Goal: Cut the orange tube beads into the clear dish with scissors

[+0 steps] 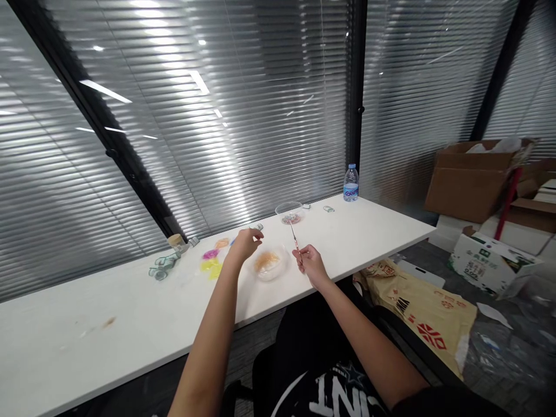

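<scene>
My right hand (310, 263) is closed around a slender stick-like tool (295, 240) with a pinkish metallic handle. Its thin pale end points away from me, toward a clear round bowl (283, 207) holding small reddish and grey bits. My left hand (247, 243) hovers over the table, fingers loosely bent with a gap at the thumb; nothing shows in it. Between the hands and slightly nearer sits a clear plastic bowl (284, 266) with an orange-brown substance (266, 262) inside. Left of it lie yellow (211, 267), magenta (211, 254) and orange (222, 243) patches, perhaps small bags.
Several small glass jars (160, 269) lie at the table's back left, near a cork-topped jar (176, 241). A water bottle (351, 184) stands at the back right. Blinds border the white table (143, 324). Cartons (471, 176) and a paper bag (417, 307) lie right.
</scene>
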A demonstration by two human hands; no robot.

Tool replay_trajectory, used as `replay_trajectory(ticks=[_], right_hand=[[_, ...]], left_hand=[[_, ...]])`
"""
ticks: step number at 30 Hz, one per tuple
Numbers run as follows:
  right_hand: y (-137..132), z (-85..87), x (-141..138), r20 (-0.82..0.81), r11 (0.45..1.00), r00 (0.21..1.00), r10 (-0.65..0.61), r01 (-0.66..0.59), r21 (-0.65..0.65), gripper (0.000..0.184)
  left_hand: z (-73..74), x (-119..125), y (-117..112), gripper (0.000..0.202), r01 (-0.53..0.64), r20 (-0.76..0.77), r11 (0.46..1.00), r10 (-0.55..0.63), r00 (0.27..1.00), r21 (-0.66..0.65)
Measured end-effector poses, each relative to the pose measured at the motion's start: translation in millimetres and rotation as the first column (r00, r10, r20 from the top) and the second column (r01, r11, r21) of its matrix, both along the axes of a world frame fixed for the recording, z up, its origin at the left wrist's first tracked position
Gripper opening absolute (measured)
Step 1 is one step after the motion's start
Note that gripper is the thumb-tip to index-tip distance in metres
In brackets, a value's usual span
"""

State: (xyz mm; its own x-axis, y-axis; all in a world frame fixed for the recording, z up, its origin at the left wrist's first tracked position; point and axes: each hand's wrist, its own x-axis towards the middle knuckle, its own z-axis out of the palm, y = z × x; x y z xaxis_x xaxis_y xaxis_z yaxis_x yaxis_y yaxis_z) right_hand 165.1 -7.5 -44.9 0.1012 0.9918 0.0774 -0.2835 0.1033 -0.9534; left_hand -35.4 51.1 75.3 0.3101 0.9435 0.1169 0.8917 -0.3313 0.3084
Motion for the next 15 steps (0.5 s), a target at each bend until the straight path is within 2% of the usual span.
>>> replay_trajectory(ticks=[3, 8, 12, 15], right_hand=[[0.9, -1.2, -0.5, -0.007, 1.000, 1.000, 0.002, -0.002, 0.000, 0.022], [2.3, -2.1, -0.7, -0.004, 1.000, 1.000, 0.005, -0.005, -0.003, 0.022], [3.7, -2.5, -0.9, 0.017, 1.000, 1.000, 0.010, -0.010, -0.013, 0.021], [3.8, -2.7, -0.6, 0.030, 1.000, 0.999, 0.011, -0.011, -0.021, 0.022]], left_hand=[[-2.5, 4.9, -5.7, 0.026, -0.086, -0.145, 0.994, 0.075, 0.987, -0.072], [-16.1, 17.9, -5.7, 0.030, -0.224, -0.333, 0.965, 0.169, 0.928, -0.136], [-24.6, 26.6, -5.0, 0.030, -0.254, -0.391, 0.957, 0.183, 0.902, -0.137], [-25.7, 28.0, -6.9, 0.030, -0.244, -0.393, 0.959, 0.172, 0.903, -0.142]])
